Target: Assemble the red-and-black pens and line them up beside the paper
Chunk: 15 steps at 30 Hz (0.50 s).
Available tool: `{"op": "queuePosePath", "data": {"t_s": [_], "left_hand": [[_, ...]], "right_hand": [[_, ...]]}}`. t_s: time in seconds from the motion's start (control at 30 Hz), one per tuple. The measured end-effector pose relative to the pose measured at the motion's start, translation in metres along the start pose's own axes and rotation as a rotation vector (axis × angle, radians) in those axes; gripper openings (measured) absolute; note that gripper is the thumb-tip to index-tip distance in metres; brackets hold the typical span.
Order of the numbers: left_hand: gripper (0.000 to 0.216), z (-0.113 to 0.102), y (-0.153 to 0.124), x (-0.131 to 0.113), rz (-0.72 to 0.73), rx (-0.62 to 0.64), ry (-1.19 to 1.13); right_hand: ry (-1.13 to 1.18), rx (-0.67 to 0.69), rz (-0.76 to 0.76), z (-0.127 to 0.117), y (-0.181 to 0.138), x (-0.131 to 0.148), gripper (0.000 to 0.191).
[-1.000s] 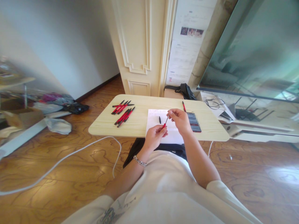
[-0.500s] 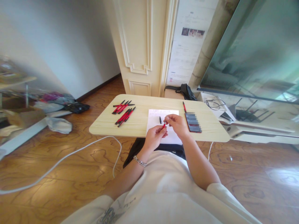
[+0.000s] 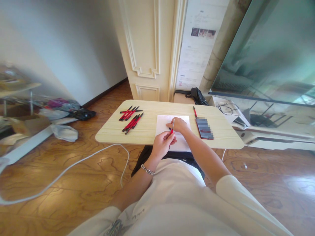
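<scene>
My left hand (image 3: 161,144) is closed around the red barrel of a pen (image 3: 171,131), held upright above the paper. A thin, pale refill (image 3: 173,123) sticks up from the barrel's top. Just beyond it, my right hand (image 3: 179,125) reaches down to the white paper (image 3: 161,122), thumb and fingers closed at a small black pen part (image 3: 169,124) that they partly cover. Two groups of red pens with black ends, one farther back (image 3: 129,112) and one nearer (image 3: 132,123), lie on the left of the table.
The pale wooden table (image 3: 108,131) has rounded corners. On its right lie a phone (image 3: 204,128) and another red pen (image 3: 195,111). A white cable (image 3: 73,160) runs over the floor at left. Behind the table are a black bag (image 3: 198,96) and a door panel (image 3: 145,39).
My right hand has left the pen's top and moved down onto the paper at the black part. The refill now stands out of the barrel, which my left hand still holds.
</scene>
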<state>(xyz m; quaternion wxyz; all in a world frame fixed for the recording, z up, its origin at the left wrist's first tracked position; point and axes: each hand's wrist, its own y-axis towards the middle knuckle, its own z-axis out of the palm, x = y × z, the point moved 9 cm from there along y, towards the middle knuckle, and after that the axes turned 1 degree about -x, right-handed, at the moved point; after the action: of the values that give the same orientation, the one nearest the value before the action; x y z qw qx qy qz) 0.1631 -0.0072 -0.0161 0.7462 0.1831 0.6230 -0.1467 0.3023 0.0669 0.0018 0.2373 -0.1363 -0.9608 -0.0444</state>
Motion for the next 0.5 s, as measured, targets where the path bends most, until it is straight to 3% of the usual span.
{"op": "queuePosePath", "data": {"t_s": [0.13,0.33,0.5], "left_hand": [[0.042,-0.002,-0.001,-0.003,0.001,-0.015,0.008],[0.042,0.003,0.000,0.000,0.015,0.014,-0.008],[0.041,0.006,0.001,0.004,0.019,0.035,-0.017]], "right_hand": [[0.150,0.001,-0.009,-0.002,0.000,-0.002,0.021],[1.031,-0.046,-0.097,-0.029,-0.025,-0.018,0.031],[1.258,-0.148,-0.088,-0.060,-0.043,-0.019,0.039]]}}
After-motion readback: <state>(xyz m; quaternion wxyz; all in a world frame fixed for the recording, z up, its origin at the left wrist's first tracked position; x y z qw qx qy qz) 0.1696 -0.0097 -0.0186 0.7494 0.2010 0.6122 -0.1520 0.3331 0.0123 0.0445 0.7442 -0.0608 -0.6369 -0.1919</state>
